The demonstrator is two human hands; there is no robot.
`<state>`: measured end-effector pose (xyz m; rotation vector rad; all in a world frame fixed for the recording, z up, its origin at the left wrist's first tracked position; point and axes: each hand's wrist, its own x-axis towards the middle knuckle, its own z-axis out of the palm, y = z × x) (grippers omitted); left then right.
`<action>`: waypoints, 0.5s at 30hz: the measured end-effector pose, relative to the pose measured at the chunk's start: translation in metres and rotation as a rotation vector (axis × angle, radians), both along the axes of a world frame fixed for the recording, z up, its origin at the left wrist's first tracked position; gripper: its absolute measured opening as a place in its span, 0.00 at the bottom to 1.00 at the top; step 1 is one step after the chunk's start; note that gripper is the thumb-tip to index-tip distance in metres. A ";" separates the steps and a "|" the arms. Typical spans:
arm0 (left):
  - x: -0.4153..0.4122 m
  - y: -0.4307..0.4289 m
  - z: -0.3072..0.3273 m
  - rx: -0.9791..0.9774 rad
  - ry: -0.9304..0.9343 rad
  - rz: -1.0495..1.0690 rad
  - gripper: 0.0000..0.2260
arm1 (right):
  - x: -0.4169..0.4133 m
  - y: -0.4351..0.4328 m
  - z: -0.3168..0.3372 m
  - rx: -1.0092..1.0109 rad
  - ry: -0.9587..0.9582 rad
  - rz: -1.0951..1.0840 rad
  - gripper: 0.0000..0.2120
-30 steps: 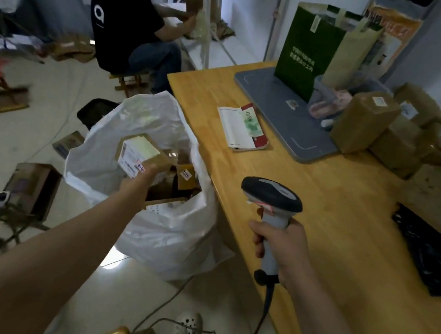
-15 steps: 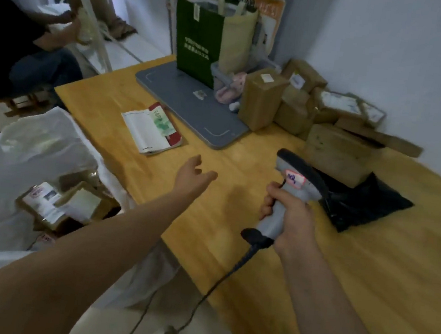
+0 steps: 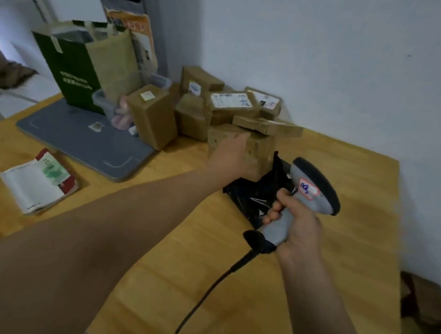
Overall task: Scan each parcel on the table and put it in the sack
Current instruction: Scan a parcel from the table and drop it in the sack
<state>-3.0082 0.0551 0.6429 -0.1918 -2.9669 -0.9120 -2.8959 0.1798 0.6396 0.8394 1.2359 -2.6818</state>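
Several brown cardboard parcels are piled on the wooden table [image 3: 313,259] against the wall. My left hand [image 3: 230,155] reaches across the table, and its straight fingers touch the front parcel [image 3: 260,148] of the pile. A flat parcel [image 3: 268,125] lies on top of that one. A black plastic-bag parcel [image 3: 251,198] lies just in front. My right hand [image 3: 296,227] grips the handle of the grey barcode scanner [image 3: 319,186], held above the black bag; its cable hangs toward me. The sack is out of view.
A tall brown parcel [image 3: 152,116] stands left of the pile, and a labelled parcel [image 3: 232,102] sits behind. A green paper bag [image 3: 71,67] stands on a grey tray [image 3: 79,139]. A booklet [image 3: 39,182] lies at the left. More cartons [image 3: 425,313] sit on the floor at right.
My left hand let go of a parcel in the sack and swung right over the table to the front parcel of the pile. The view turned right, and the sack left the frame.
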 end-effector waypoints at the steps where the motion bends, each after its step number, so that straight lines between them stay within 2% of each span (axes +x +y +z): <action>1: -0.013 0.011 0.002 -0.033 0.058 0.000 0.28 | -0.003 0.007 -0.004 0.012 -0.003 -0.006 0.05; 4: -0.045 0.036 0.008 -0.132 0.173 -0.017 0.29 | -0.010 0.023 -0.008 0.075 0.014 -0.007 0.04; 8: -0.074 0.056 0.007 -0.315 0.187 -0.062 0.30 | -0.012 0.033 -0.006 0.093 0.060 -0.004 0.04; 12: -0.085 0.054 0.002 -0.435 0.171 -0.081 0.14 | -0.012 0.035 -0.006 0.085 0.065 0.014 0.05; 15: -0.077 0.034 0.010 -0.392 0.228 -0.155 0.13 | -0.008 0.034 -0.005 0.098 0.051 0.009 0.05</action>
